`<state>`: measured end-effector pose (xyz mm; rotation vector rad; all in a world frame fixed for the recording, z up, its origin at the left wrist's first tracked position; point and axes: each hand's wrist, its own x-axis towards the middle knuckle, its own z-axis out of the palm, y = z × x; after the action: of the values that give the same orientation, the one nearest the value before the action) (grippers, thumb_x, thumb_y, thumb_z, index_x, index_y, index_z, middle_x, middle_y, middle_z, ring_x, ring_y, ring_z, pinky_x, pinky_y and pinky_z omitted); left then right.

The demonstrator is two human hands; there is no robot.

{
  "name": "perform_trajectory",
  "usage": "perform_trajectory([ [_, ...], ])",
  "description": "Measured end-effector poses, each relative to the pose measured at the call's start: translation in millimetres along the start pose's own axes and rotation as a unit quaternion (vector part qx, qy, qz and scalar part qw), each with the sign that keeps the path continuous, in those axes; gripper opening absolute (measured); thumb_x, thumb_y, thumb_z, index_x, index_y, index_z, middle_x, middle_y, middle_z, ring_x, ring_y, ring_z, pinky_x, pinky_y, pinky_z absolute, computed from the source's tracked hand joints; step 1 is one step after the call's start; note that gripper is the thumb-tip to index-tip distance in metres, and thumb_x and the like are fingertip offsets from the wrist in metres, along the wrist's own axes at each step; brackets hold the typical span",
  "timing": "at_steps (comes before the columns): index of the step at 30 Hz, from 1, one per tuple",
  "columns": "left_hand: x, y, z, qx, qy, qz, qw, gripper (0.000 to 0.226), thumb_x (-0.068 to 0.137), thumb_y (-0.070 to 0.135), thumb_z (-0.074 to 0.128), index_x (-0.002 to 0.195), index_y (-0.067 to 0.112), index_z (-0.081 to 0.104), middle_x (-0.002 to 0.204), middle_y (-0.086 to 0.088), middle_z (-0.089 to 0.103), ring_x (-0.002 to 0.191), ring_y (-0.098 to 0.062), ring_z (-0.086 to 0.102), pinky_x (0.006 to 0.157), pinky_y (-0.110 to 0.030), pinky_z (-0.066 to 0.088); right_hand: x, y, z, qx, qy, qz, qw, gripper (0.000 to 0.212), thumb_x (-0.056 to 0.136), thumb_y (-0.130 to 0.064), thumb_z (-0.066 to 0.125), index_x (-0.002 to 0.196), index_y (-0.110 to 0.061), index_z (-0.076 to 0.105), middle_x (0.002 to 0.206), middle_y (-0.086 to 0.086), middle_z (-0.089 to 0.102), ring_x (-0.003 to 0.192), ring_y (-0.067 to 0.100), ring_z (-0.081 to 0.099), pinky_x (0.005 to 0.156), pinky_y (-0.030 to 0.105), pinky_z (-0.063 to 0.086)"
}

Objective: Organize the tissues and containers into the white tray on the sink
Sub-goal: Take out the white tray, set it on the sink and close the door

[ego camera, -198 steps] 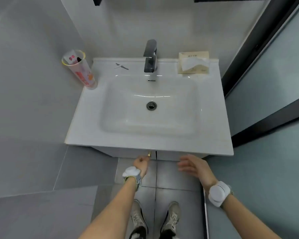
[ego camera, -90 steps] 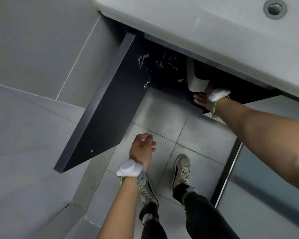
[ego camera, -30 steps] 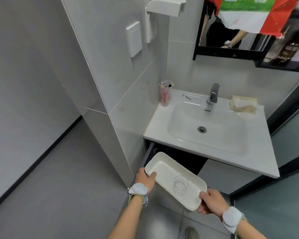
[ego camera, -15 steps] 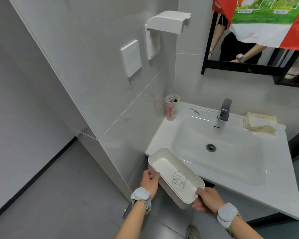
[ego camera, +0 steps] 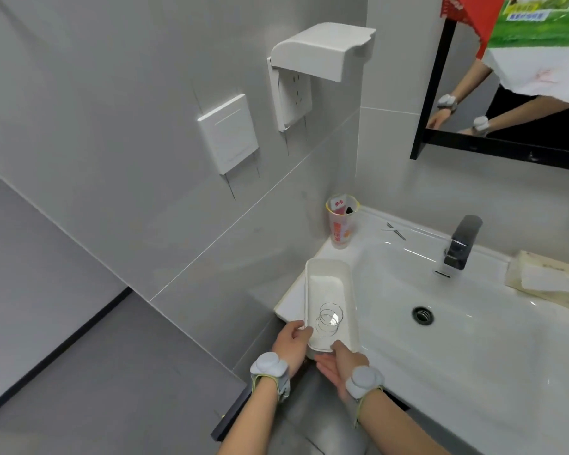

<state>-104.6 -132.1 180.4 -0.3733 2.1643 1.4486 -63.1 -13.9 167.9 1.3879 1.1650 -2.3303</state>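
The white tray (ego camera: 328,269) lies lengthwise on the sink's (ego camera: 493,339) left rim, its near end overhanging the front corner. A small wire coil (ego camera: 329,318) sits inside it. My left hand (ego camera: 291,346) grips the tray's near left corner. My right hand (ego camera: 340,361) holds the near end from below, thumb on the rim. A clear cup with red print (ego camera: 341,224) stands at the back left corner, items inside. The beige tissue pack (ego camera: 549,280) lies at the back right, a tissue sticking out.
A dark faucet (ego camera: 460,244) stands behind the basin, whose drain (ego camera: 422,315) is central. Small metal tweezers (ego camera: 395,229) lie near the cup. The wall on the left carries a switch (ego camera: 229,133) and a covered socket (ego camera: 309,70). The open cabinet door's edge (ego camera: 230,418) juts out below.
Both hands lifted the tray from below the sink's front up onto its left rim and turned it lengthwise. My right hand shifted to the near end.
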Motion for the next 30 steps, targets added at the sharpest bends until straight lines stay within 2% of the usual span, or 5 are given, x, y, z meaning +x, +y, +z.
perform_trajectory([
  [9, 0.6, -1.4, -7.5, -0.045, 0.059, -0.038, 0.997, 0.019, 0.095, 0.03, 0.057, 0.113, 0.023, 0.06, 0.096, 0.0, 0.067, 0.074, -0.015, 0.061, 0.057, -0.028, 0.046, 26.5, -15.0, 50.0, 0.056, -0.078, 0.082, 0.992, 0.031, 0.094, -0.009, 0.037, 0.116, 0.006, 0.053, 0.096, 0.022, 0.068, 0.084, 0.031, 0.067, 0.082, 0.038, 0.058],
  [13, -2.0, -4.5, -10.5, -0.07, 0.074, -0.041, 0.994, 0.007, 0.098, 0.028, 0.055, 0.104, 0.028, 0.058, 0.097, -0.003, 0.066, 0.069, -0.014, 0.058, 0.051, -0.025, 0.041, 29.3, -18.3, 65.9, 0.044, -0.085, 0.109, 0.989, 0.02, 0.098, -0.017, 0.041, 0.11, -0.003, 0.049, 0.092, 0.015, 0.064, 0.073, 0.028, 0.066, 0.057, 0.032, 0.06],
  [21, -0.3, -17.3, -17.7, -0.074, 0.101, -0.075, 0.989, 0.015, 0.098, 0.026, 0.052, 0.108, 0.018, 0.061, 0.101, -0.006, 0.069, 0.07, -0.016, 0.063, 0.053, -0.025, 0.041, 44.4, -27.3, 93.6, 0.106, -0.16, 0.201, 0.961, 0.033, 0.104, -0.026, 0.029, 0.125, -0.009, 0.048, 0.135, 0.012, 0.053, 0.134, 0.023, 0.048, 0.096, 0.032, 0.046],
  [25, -6.5, -28.5, -28.3, -0.072, 0.094, -0.083, 0.99, 0.01, 0.098, 0.019, 0.051, 0.093, 0.021, 0.06, 0.093, -0.005, 0.066, 0.064, -0.014, 0.06, 0.052, -0.024, 0.039, 60.0, -20.4, 102.8, 0.155, -0.176, 0.229, 0.945, 0.037, 0.103, -0.036, 0.03, 0.095, -0.007, 0.053, 0.093, 0.012, 0.067, 0.08, 0.022, 0.074, 0.048, 0.024, 0.056],
  [30, -10.9, -44.8, -49.2, -0.056, 0.081, -0.095, 0.991, 0.012, 0.099, 0.018, 0.051, 0.091, 0.02, 0.06, 0.086, -0.003, 0.066, 0.062, -0.013, 0.059, 0.052, -0.023, 0.039, 75.6, -6.1, 114.1, 0.199, -0.205, 0.215, 0.934, 0.047, 0.093, -0.034, 0.047, 0.069, 0.001, 0.067, 0.064, 0.02, 0.071, 0.052, 0.033, 0.071, 0.037, 0.025, 0.052],
])
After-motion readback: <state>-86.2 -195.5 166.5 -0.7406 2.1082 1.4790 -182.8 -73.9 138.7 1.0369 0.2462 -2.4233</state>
